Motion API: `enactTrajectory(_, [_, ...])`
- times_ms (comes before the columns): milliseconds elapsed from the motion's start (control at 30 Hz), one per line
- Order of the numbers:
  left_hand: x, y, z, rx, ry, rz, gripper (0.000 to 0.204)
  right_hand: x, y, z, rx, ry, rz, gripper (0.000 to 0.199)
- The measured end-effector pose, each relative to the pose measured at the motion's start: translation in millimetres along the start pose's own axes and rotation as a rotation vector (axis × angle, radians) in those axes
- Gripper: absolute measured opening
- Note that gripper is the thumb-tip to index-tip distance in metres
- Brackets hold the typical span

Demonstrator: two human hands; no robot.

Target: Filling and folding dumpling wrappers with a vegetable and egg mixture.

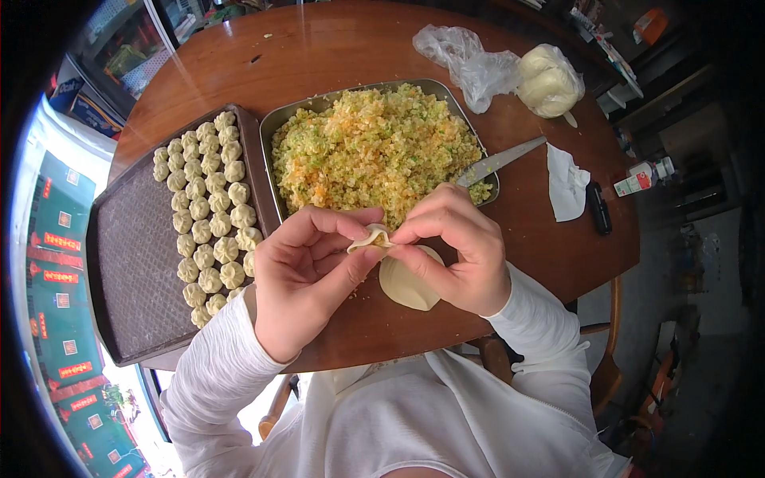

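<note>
Above the counter (335, 40), in front of the heaped filling (366, 151), the left hand (307, 275) and right hand (466, 251) pinch 1 partly folded wrapper (369, 237) between them, apparently mid-pleating, so the next move calls for gathering its open rim closed.

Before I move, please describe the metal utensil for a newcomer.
On the table, find the metal tray heaped with filling. The metal utensil crosses its right rim. It is long, flat and grey, unlike the white paper beside it.
</note>
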State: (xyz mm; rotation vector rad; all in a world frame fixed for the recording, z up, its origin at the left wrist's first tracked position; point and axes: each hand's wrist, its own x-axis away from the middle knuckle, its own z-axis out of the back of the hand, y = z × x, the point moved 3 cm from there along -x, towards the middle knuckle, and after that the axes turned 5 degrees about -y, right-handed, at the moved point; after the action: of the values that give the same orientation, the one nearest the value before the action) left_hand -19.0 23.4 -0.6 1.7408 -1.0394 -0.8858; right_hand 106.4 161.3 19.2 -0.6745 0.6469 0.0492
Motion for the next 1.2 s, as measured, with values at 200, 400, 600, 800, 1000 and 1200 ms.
enactTrajectory(200, [1.5,3.5,-0.2,-0.033,-0.003,0.014,0.014,-0.6,-1.6,0.1,0.080,-0.042,0.069,0.016])
enactTrajectory(400, [1.8,0.2,0.5,-0.092,-0.037,-0.024,0.017,0.5,-6.3,2.6,0.157,-0.039,0.125,0.017])
enactTrajectory(600, [1.2,-2.0,0.1,-0.050,-0.057,-0.017,0.018,-1.3,-7.1,2.4,0.145,0.030,0.097,0.023])
enactTrajectory(800, [1.6,1.3,-1.6,-0.042,-0.031,0.057,0.015,2.7,-3.5,1.3,0.187,0.025,0.128,0.023])
enactTrajectory(1000, [-0.2,0.9,-2.0,0.055,-0.032,0.011,0.023,1.4,-6.1,2.3,0.241,0.040,0.134,0.020])
enactTrajectory(1200, [-0.3,-2.4,0.6,0.066,-0.056,-0.026,0.021,0.7,-4.7,3.9,0.243,0.047,0.125,0.015])
